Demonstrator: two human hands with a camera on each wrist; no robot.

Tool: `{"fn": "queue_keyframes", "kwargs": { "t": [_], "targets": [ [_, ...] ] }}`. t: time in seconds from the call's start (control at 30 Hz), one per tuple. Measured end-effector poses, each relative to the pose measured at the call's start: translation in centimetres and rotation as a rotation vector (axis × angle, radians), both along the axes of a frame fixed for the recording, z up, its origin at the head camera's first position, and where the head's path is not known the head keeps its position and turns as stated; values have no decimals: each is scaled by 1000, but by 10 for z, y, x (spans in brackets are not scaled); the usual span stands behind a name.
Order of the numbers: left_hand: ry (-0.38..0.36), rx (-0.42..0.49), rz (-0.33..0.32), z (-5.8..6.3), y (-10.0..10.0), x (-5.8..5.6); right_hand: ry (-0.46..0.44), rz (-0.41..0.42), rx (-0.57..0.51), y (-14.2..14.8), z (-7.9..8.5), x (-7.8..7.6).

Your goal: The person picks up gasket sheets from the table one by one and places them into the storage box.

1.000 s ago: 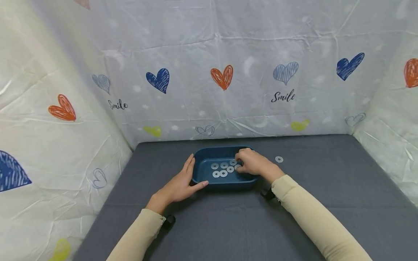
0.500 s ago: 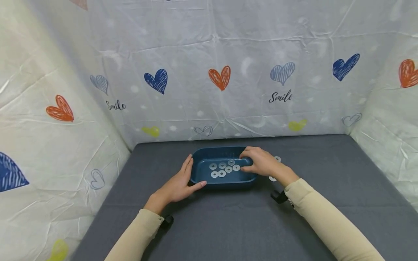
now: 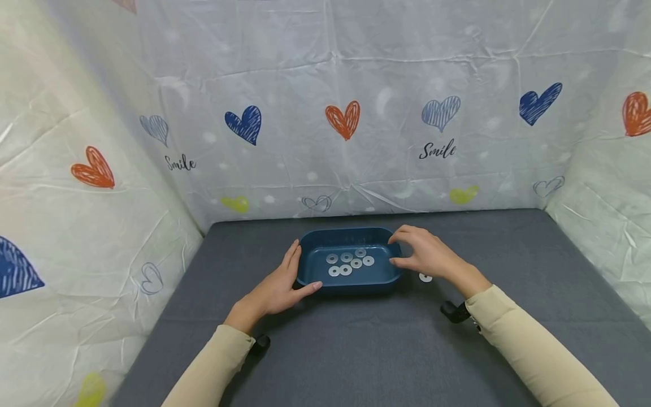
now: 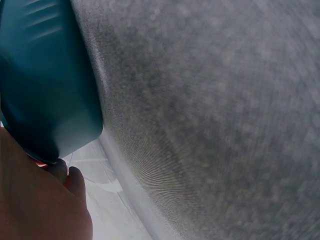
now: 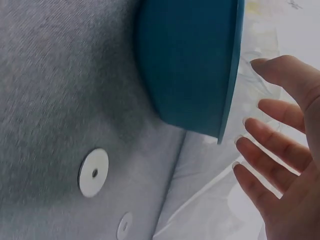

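A dark blue tray [image 3: 325,288] stands near the back of the table with several flat metal washers [image 3: 346,270] lying inside it. My left hand [image 3: 277,289] rests against the tray's left end, fingers along its side and thumb at the front left corner. At the right end, my right hand [image 3: 432,257] hovers over the rim with thumb and fingers spread, holding nothing. In the right wrist view, two washers lie on the table beside the tray, a nearer washer [image 5: 93,172] and a farther washer [image 5: 125,226]. The farther one is hidden behind my right hand in the head view.
Grey cloth covers the table [image 3: 356,350]. A white curtain [image 3: 295,68] printed with hearts hangs behind it and along both sides. The table's back edge runs close behind the tray.
My right hand has lifted out of the tray and moved right to its rim, fingers spreading. A washer near the tray's front right corner has come into view. The left hand stays put.
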State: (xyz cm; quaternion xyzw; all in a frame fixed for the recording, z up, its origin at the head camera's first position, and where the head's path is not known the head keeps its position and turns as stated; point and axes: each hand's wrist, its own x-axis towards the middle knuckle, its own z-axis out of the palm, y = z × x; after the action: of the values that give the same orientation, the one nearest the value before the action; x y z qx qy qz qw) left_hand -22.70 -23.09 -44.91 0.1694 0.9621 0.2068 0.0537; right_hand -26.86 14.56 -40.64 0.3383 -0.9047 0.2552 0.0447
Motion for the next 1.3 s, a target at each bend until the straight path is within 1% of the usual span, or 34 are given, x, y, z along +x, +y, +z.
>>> {"fn": "queue_keyframes", "kwargs": {
  "t": [0.27,0.57,0.77,1.03,1.3],
  "targets": [
    [-7,-4,5,-1,-1,-1,-14,13,-56,16,-3,2],
    [-5,-14,13,-2,-2,-1,-21,-9,-83,37,-8,4],
    [-12,-7,13,-2,-2,0,8,-24,-65,47,-11,3],
    [-9,1,6,0,-1,1,-5,-26,-72,60,-18,-4],
    [-5,-6,18,-2,-1,-1,-62,-76,-49,70,-25,-15]
  ]
}}
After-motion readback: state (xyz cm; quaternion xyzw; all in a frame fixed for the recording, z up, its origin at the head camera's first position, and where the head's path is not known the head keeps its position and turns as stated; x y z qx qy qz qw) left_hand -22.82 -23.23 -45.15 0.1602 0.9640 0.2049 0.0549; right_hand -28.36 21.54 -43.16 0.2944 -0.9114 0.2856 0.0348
